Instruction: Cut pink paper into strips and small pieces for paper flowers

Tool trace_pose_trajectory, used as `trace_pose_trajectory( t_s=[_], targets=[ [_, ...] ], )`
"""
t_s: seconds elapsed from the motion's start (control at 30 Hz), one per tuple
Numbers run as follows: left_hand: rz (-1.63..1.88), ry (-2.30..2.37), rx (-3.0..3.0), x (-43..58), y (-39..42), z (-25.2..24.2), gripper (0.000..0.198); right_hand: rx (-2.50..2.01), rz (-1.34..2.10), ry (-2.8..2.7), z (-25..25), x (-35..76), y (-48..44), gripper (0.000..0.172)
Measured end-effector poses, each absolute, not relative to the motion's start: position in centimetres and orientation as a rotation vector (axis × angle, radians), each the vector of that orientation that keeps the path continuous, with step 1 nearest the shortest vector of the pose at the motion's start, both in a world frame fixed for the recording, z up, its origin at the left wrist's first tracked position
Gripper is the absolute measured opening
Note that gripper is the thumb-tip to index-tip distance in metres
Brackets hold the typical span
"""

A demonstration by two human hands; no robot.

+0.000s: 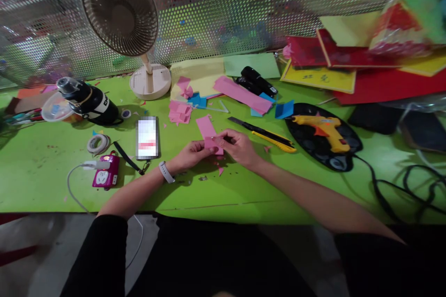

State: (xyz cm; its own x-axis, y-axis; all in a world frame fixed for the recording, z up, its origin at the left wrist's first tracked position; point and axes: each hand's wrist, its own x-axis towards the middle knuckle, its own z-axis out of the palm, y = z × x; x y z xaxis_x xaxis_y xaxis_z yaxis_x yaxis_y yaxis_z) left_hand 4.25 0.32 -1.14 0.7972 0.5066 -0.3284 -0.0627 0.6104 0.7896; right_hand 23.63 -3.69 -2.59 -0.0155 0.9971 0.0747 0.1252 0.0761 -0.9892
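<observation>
A pink paper strip (pixel 206 128) is held between both hands above the green table, its long end pointing away from me and its near part folded or overlapped. My left hand (pixel 193 154) pinches its lower left side. On the right side, my right hand (pixel 235 145) grips the strip with thumb and forefinger. Small pink scraps (pixel 220 171) lie just below the hands. Beyond them sits a stack of pink paper pieces (pixel 180 112), and a yellow cutter knife (pixel 273 141) with a black end lies to the right.
On the green table (pixel 195 195) are a phone (pixel 147 138), tape roll (pixel 98 144), pink socket block (pixel 106 171), black bottle (pixel 91 102), fan (pixel 150 81), stapler (pixel 256 81) and yellow glue gun (pixel 325 129) on a black palette. Coloured sheets (pixel 379 84) are piled at the back right.
</observation>
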Motion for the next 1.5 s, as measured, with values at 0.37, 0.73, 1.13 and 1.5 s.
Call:
trace_pose_trajectory(
  t_s=[0.37,0.73,1.13,1.5],
  targets=[
    [0.338,0.568,0.886,4.3,0.3,-1.3,0.028,-1.210,1.123,-1.345,-2.5,23.7,-3.6,0.033],
    [0.222,0.637,1.238,3.7,0.9,-0.2,0.032,-1.177,1.065,-1.410,-1.3,23.3,-3.8,0.040],
    [0.382,0.718,1.451,3.3,1.6,0.2,0.031,-1.113,1.457,-1.561,-1.2,23.8,-4.1,0.042],
    [0.283,0.637,1.285,2.7,2.6,0.8,0.039,-1.134,1.450,-1.520,-1.6,24.5,-3.9,0.032]
  ],
)
